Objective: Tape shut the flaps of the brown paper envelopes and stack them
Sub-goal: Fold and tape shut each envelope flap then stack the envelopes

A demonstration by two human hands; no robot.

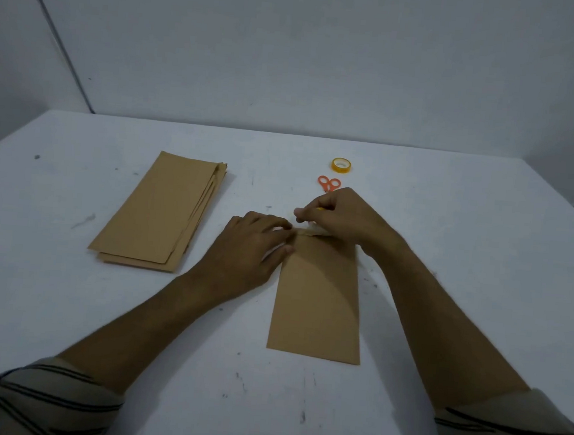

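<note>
Nothing to read from where I stand. The brown envelope (318, 298) under the hands shows plain paper, and the top face of the stack of envelopes (162, 214) is plain too. The tape roll (341, 165) and the scissors (328, 183) are too small to make out any lettering.

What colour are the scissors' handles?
Orange. The scissors show best in the head view, just beyond the right hand.

1 stack (157, 212), 1 envelope (318, 305), 1 scissors (328, 183), 2 hands (252, 245)
</note>
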